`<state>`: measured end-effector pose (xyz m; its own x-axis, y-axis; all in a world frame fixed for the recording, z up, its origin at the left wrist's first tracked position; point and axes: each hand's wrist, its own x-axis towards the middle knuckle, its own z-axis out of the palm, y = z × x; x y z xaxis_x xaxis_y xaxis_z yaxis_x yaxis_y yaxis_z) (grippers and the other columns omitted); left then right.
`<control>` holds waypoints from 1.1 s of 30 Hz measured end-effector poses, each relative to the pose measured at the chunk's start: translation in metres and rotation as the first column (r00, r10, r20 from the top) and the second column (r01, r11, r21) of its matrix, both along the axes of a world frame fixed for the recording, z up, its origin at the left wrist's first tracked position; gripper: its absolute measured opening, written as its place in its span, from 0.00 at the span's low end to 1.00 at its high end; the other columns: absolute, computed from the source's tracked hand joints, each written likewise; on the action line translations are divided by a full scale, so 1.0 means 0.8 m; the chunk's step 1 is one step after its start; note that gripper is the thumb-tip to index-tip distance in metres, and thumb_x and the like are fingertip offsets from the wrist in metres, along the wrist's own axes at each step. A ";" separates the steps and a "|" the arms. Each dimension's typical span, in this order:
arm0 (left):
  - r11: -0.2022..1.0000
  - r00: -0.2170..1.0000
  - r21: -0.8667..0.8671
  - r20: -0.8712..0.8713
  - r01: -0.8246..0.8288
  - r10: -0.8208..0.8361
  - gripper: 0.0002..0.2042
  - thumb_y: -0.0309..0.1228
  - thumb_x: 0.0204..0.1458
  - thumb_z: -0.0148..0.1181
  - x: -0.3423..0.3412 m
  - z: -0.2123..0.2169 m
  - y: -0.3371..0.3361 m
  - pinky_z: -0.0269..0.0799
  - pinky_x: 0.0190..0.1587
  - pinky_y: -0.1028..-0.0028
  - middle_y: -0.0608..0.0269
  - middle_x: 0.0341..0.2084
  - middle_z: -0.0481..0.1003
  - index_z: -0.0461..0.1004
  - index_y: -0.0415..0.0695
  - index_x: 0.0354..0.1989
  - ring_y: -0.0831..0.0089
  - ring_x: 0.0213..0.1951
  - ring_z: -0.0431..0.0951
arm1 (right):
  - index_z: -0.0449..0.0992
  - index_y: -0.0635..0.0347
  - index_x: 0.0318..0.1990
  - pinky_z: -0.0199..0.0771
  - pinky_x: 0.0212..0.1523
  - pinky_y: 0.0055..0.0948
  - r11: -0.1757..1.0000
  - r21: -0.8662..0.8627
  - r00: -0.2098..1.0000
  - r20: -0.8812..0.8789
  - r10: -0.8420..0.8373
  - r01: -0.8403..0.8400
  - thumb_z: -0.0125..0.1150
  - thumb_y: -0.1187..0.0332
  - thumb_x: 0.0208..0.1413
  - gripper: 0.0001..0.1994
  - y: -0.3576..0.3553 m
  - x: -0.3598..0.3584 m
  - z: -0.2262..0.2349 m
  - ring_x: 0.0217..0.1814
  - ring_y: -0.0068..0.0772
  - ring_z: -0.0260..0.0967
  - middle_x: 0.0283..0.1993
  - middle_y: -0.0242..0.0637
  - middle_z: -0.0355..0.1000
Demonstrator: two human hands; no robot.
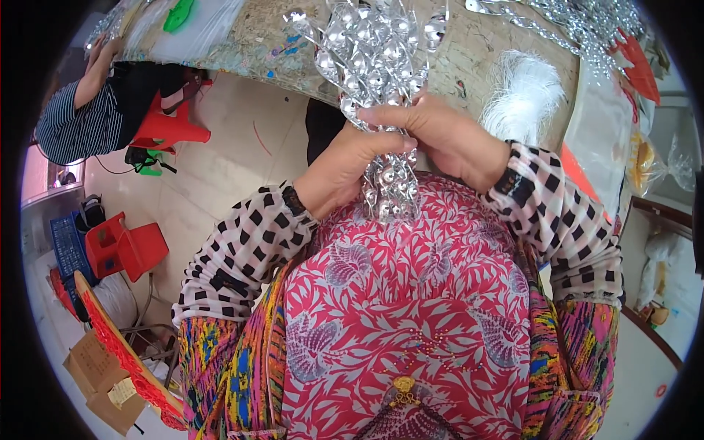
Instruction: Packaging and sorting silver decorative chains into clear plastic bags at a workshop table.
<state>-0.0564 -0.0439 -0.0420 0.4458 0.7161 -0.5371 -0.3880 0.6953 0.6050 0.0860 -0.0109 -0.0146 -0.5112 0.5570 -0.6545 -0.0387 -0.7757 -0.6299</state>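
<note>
A bundle of shiny silver foil strands stands out in front of my chest, its far end fanned over the table edge. My left hand wraps round its narrow lower part, thumb across the front. Just above, my right hand grips the same bundle from the right, with its thumb over the strands. The short lower end of the bundle pokes out beneath both hands, close to my red patterned apron. Most of my fingers are hidden behind the strands.
On the worn table lie a white fibre bundle at right, more silver strands and a green tool. Another person sits at far left near a red stool. Red plastic stools and a cardboard box stand at left.
</note>
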 end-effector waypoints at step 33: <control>0.949 0.965 0.232 -0.203 0.214 -0.167 0.37 0.31 0.42 0.68 -0.011 -0.010 -0.017 0.65 0.53 0.72 0.53 0.51 0.63 0.51 0.33 0.58 0.69 0.52 0.66 | 0.74 0.64 0.38 0.70 0.33 0.21 0.933 0.091 0.925 -0.191 -0.328 0.350 0.60 0.69 0.48 0.10 -0.043 -0.021 -0.034 0.30 0.20 0.69 0.31 0.31 0.72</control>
